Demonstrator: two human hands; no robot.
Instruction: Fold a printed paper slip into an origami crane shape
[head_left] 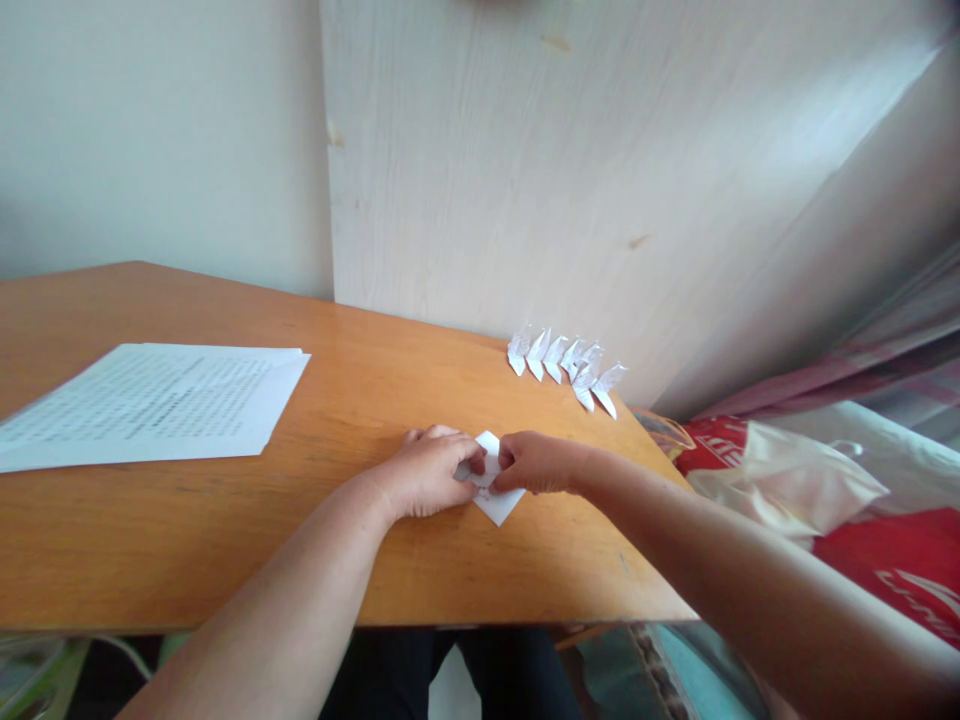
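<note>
A small diamond-shaped piece of folded white paper [499, 508] lies on the wooden table, one corner toward me. From its left side my left hand [431, 472] grips the edge with curled fingers and thumb. My right hand [541, 462] is closed in a pinch on the paper's right half, fingertips near its middle. Both hands hide parts of the sheet, and faint marks show between them. Beyond my right hand, several folded paper pieces with pointed wings [555, 357] stand close together near the table's back right edge.
A stack of printed sheets [165, 405] lies on the left of the table [247, 540]. Behind it rise a wall and a pale board [480, 160]. Past the table's right edge are red bags [892, 570] and a whitish plastic bag [802, 480].
</note>
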